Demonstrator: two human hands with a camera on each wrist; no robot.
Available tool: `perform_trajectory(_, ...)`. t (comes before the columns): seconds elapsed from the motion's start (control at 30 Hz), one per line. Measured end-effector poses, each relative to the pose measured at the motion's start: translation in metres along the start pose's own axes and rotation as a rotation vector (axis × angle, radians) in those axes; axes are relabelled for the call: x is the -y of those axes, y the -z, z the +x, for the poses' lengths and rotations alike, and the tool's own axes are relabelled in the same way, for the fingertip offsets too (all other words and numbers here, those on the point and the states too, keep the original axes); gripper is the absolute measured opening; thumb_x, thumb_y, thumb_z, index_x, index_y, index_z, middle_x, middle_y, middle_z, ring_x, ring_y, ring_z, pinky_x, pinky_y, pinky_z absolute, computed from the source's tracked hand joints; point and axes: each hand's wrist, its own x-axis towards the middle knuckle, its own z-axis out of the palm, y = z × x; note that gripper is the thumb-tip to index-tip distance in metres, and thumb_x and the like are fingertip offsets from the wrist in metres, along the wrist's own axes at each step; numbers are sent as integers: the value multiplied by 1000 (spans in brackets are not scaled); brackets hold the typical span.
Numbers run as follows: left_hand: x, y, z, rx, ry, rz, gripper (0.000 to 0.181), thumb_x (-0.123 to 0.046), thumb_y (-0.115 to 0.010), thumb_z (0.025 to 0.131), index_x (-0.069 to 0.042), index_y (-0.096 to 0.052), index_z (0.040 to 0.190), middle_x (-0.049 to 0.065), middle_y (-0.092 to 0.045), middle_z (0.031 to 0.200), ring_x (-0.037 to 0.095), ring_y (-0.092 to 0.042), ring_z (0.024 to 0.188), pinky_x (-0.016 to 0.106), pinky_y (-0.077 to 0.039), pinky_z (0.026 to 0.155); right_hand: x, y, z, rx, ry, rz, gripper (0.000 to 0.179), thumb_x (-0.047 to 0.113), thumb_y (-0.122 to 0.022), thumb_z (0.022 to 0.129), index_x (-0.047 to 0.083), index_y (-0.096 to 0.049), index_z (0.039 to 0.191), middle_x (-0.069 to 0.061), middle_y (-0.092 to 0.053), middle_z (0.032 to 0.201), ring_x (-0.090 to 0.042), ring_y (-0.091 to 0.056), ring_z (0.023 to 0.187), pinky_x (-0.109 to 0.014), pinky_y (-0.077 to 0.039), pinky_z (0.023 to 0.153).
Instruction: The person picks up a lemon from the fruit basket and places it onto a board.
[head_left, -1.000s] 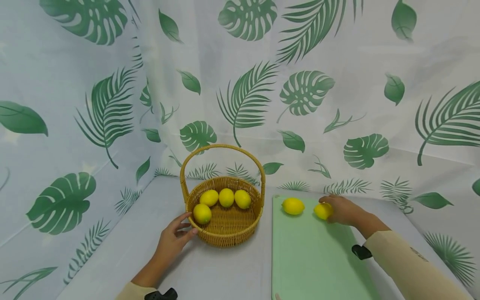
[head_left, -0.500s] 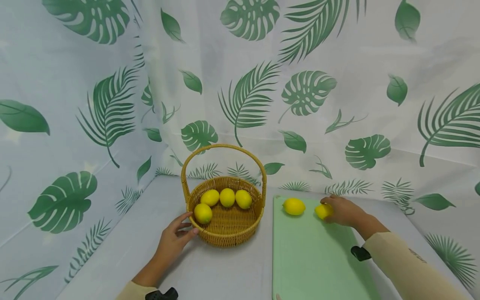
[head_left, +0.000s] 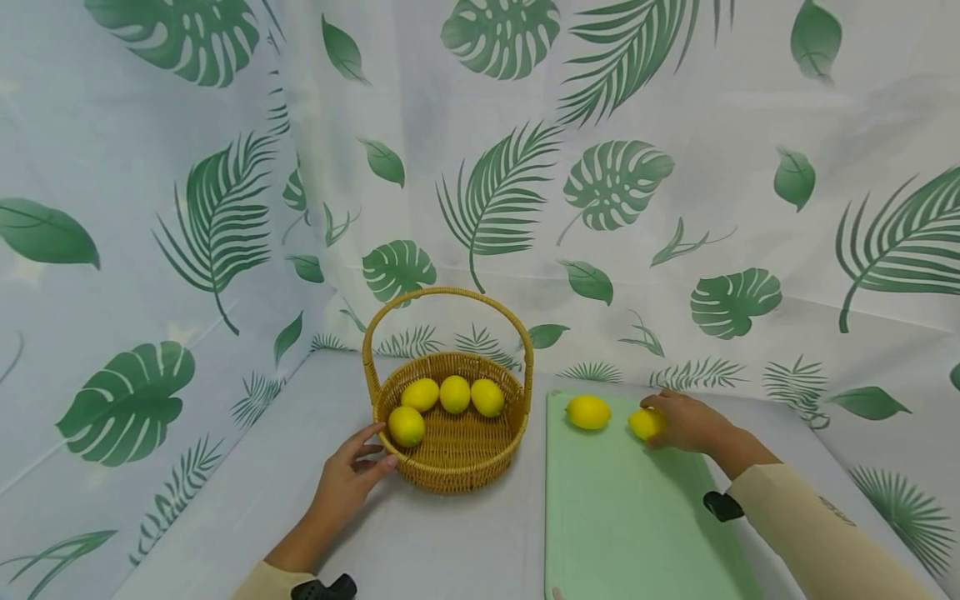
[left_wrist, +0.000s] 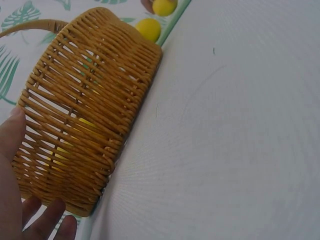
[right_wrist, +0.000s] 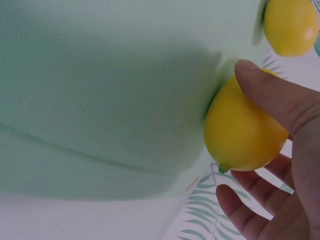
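My left hand [head_left: 345, 479] rests at the left front of a round wicker basket [head_left: 453, 479], its fingers spread and its fingertips touching the outside near the rim. Seen in the left wrist view, the thumb [left_wrist: 12, 132] lies against the woven wall. Several lemons [head_left: 454, 395] sit inside the basket. At the far right of a pale green cutting board [head_left: 615, 508], my right hand [head_left: 686, 423] holds a lemon [right_wrist: 245, 127] between thumb and fingers. That lemon is close to the board. Another lemon [head_left: 588, 412] lies on the board to its left.
The basket's tall arched handle [head_left: 448, 292] stands upright. A white table surface [head_left: 465, 550] runs between basket and board. Leaf-patterned cloth [head_left: 510, 317] forms the back and left walls close behind.
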Motion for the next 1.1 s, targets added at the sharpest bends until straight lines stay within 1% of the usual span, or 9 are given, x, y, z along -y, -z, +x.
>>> perform_trajectory(0.07,8,-1,2,-1,-1,5,58,-23,-77,86,-14,-54,138,11,-52,139,29,-60,111,41,-52,87,1,0,-1,-4,2,-1,67,35,-87,71,5,-61,126,-19,-57,120,-40,-53,106,-61,-41,93)
perform_trajectory(0.17,9,-1,2,-1,2,4,58,-24,-77,86,-15,-55,138,10,-52,139,27,-60,111,39,-52,87,2,1,-1,-8,6,0,68,34,-87,72,5,-61,127,-21,-56,123,-42,-52,109,-62,-41,94)
perform_trajectory(0.23,6,0,1,-1,7,-3,58,-22,-77,86,-14,-54,138,11,-52,139,30,-60,111,40,-52,87,4,2,-2,-7,7,6,68,34,-86,72,5,-61,128,-22,-55,125,-42,-52,110,-62,-40,94)
perform_trajectory(0.4,-19,3,-5,4,-6,-5,56,-15,-75,87,-3,-53,137,19,-52,137,39,-58,110,47,-51,87,5,4,-3,-16,12,-1,68,34,-86,73,5,-60,128,-25,-52,129,-46,-49,114,-64,-38,96)
perform_trajectory(0.47,-28,4,-6,11,-8,0,56,-14,-75,87,-2,-53,137,20,-52,137,40,-58,110,49,-51,87,6,5,-3,-21,17,-8,68,34,-86,73,5,-60,128,-27,-51,132,-48,-47,117,-65,-37,96)
perform_trajectory(0.6,-32,6,-7,24,5,-8,56,-15,-75,88,-2,-52,138,19,-51,138,41,-57,112,50,-50,89,9,9,-4,-8,8,-10,66,35,-85,74,6,-60,129,-27,-50,133,-48,-47,117,-66,-37,95)
perform_trajectory(0.83,-30,7,-6,38,11,-31,58,-18,-74,88,-3,-52,139,19,-49,140,41,-56,114,52,-48,91,19,22,-7,-3,8,-18,63,34,-84,75,9,-61,128,-26,-50,133,-46,-49,115,-65,-39,94)
perform_trajectory(1.1,-36,8,-8,48,61,-36,59,-17,-75,88,-3,-51,139,19,-49,140,40,-55,116,52,-47,93,34,30,-15,-18,41,-21,61,34,-82,78,13,-60,131,-23,-48,138,-47,-46,121,-66,-38,95)
